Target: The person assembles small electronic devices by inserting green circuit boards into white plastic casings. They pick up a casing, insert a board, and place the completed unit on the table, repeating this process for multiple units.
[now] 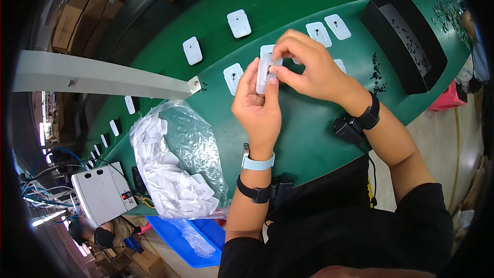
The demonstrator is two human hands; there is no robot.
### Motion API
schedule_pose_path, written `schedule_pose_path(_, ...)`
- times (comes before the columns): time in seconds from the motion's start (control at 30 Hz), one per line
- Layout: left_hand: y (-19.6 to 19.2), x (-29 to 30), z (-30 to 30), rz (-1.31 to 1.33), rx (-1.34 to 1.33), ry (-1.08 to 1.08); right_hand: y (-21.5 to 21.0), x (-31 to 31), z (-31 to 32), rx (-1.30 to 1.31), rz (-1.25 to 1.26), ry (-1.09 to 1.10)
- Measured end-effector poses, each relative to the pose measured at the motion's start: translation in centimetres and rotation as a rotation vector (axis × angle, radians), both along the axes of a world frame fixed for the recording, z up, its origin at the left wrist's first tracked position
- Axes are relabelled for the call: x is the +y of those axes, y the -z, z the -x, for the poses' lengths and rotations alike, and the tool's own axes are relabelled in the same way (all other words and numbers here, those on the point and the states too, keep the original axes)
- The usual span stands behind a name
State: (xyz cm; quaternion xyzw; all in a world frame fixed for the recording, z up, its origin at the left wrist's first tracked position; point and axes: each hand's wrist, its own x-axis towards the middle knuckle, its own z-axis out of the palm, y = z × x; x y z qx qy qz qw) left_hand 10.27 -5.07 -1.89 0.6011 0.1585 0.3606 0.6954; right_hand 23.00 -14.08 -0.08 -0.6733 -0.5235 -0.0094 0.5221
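My left hand holds a white rectangular plastic cover upright between thumb and fingers. Above it, my right hand is closed in a pinch, thumb and forefinger at the cover's face; a small dark part shows at those fingertips, too small to name. Just behind the held cover, the top of another white cover peeks out. More covers with small black pieces on them lie on the green table, one cover to the left and others to the right, one partly hidden by my right hand.
A black open box with small black parts stands at the right, beside scattered black parts. At the left, a clear bag holds many white covers. A metal post juts over the table. Spaced white covers lie on the far green belt.
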Motion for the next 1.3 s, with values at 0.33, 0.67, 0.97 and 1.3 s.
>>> schedule_pose_path(0.33, 0.2, 0.7, 0.0, 0.227, 0.079, 0.04, 0.2, 0.0, 0.5, 0.534, 0.06, -0.147)
schedule_pose_path(0.67, 0.4, 1.1, 0.0, 0.09, 0.178, 0.112, 1.0, -0.1, -0.3, 0.557, 0.085, -0.198)
schedule_pose_path(0.97, 0.1, 1.6, 0.0, 0.245, 0.033, 0.093, -1.3, 2.4, -15.2, -0.493, 0.624, 0.761)
schedule_pose_path(1.3, -0.5, 3.2, 0.1, 0.383, -0.056, 0.047, -3.2, 2.6, -18.0, -0.006, 0.592, 0.347)
